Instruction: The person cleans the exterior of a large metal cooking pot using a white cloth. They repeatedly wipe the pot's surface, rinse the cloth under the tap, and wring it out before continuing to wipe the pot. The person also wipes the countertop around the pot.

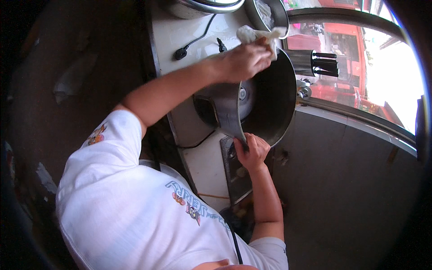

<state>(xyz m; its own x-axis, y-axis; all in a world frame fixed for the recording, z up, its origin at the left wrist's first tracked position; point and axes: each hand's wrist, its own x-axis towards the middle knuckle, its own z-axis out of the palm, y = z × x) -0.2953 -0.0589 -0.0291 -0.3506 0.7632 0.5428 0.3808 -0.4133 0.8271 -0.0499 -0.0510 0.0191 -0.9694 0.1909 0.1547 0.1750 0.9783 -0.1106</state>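
A large, dark metal electric cooker body (270, 101) lies tilted on the white counter, its wide mouth towards the window. A round centre piece (242, 93) shows at the bottom of its inside. My left hand (251, 62), slightly blurred, holds a crumpled white cloth (248, 34) at the rim's upper side. At the lower side, my right hand (253, 148) grips the rim with the thumb on one face and the fingers on the other. The left forearm crosses over part of the cooker and hides it.
On the white counter (202, 175) are a gas hob (233, 168), a black plug (181, 53) on a cord and a steel pot (206, 8). Beyond stand a bowl (282, 17) with clear plastic and a knife block (298, 62). A window (341, 67) lies ahead.
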